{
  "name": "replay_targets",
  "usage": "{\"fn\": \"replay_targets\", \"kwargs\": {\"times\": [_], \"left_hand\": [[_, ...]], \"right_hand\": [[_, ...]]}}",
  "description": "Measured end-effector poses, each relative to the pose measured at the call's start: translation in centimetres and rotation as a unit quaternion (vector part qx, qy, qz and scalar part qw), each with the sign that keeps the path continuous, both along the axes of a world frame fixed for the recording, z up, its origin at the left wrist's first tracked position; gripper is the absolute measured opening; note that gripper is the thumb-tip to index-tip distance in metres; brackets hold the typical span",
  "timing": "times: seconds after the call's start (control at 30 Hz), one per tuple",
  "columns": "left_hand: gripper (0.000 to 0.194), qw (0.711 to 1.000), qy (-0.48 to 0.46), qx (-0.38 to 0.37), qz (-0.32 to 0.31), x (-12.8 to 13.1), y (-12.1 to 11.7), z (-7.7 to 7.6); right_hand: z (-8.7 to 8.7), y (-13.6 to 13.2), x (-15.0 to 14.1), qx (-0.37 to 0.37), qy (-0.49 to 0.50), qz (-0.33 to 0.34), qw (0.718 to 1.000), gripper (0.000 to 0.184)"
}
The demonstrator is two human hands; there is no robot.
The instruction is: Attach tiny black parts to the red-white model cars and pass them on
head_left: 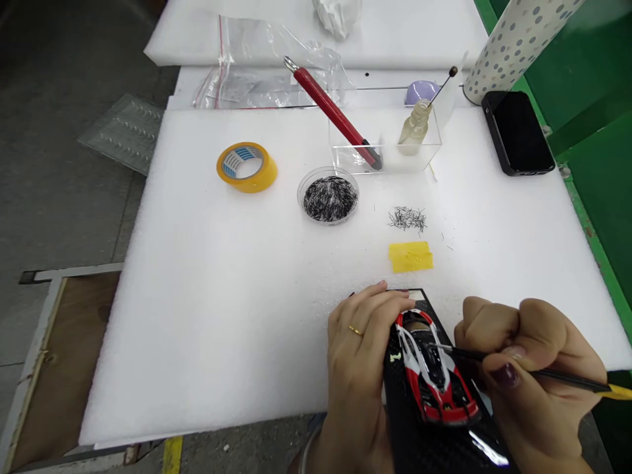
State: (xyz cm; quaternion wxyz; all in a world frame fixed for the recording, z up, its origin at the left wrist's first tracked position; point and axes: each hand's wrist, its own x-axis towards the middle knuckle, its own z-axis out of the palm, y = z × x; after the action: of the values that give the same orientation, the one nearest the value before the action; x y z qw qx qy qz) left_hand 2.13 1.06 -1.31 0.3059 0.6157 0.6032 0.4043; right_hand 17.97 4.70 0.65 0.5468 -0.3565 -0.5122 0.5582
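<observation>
A red, white and black model car (444, 382) sits on a glossy black display base (409, 447). My left hand (358, 355) is wrapped along the base's left side, fingers over its far edge beside the car. In my right hand (538, 368) a thin black-handled fine brush (469, 353) is pinched between thumb and fingers. Its pale slender tip lies over the middle of the car's top; whether it touches, I cannot tell. Beyond the base lie a yellow tape piece (411, 257), a small heap of short black fibres (407, 218) and a round clear dish (328, 196) filled with similar fibres.
A yellow tape roll (251, 168) lies left on the white foam sheet (212, 296). A red-handled cutter (336, 112) leans on a clear box (385, 158) holding a small glass bottle (415, 128). A black phone (518, 131) and dotted cylinder (518, 46) stand right.
</observation>
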Motion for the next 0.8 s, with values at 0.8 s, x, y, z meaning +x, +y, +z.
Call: {"fn": "replay_targets", "kwargs": {"times": [0.8], "left_hand": [[0.027,1.000,0.011,-0.001,-0.003,-0.13,0.04,0.34]], "right_hand": [[0.42,0.05,-0.05,-0.001,-0.027,0.000,1.000,0.023]]}}
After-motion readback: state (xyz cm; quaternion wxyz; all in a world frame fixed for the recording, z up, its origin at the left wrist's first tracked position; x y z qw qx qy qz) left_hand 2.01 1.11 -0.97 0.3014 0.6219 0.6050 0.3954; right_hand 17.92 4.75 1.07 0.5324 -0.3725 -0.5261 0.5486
